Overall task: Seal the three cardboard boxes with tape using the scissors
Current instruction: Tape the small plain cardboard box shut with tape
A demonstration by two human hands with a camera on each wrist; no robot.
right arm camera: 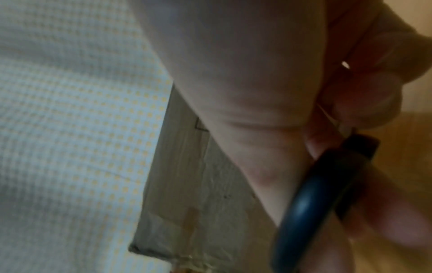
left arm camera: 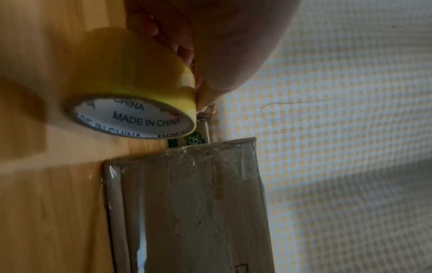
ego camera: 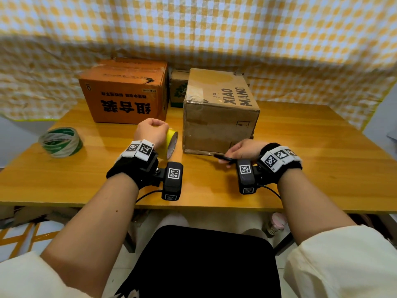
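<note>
Head view, left to right: left hand (ego camera: 153, 130) clasps the yellow tape roll (ego camera: 171, 143) upright on the table (ego camera: 322, 168); brown box (ego camera: 219, 112) beside it; right hand (ego camera: 242, 150) grips the scissors (ego camera: 224, 158). Best find the tape's free end first.

Narrow gap between orange box (ego camera: 126, 91) and brown box (ego camera: 219, 110)
</note>
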